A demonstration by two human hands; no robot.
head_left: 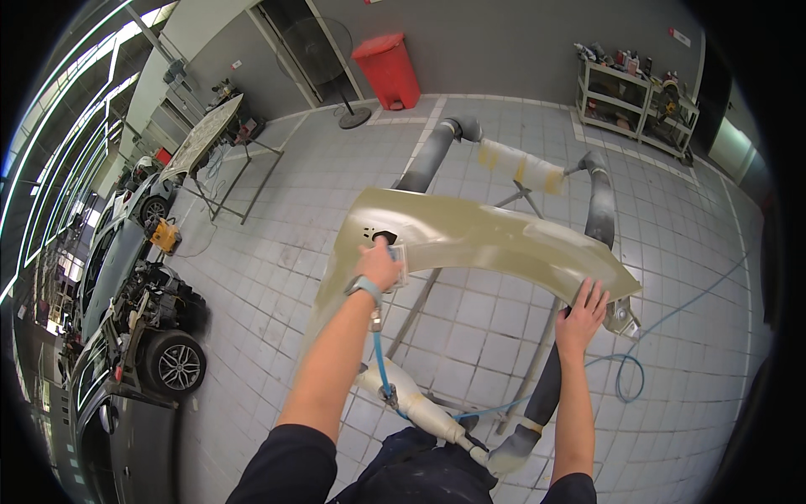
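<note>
A car fender point(478, 231) with an olive, partly shiny coat lies across a padded stand in front of me. My left hand point(379, 265) is wrapped round an air sander point(401, 267) with a pale square pad, held at the fender's left part, beside a group of small holes. Most of the sander is hidden by the hand. From it a blue air hose point(379, 357) runs down under my left forearm. My right hand point(585, 315) rests with its fingers stretched out on the fender's lower right edge, near a metal bracket point(622, 319).
Grey padded stand arms point(600, 202) rise behind the fender, and a wrapped bar point(520, 165) joins them. Blue hose loops over the tiled floor point(688, 361) at right. A red bin point(388, 71), a shelf cart point(617, 101) and a partly dismantled car point(138, 361) stand around.
</note>
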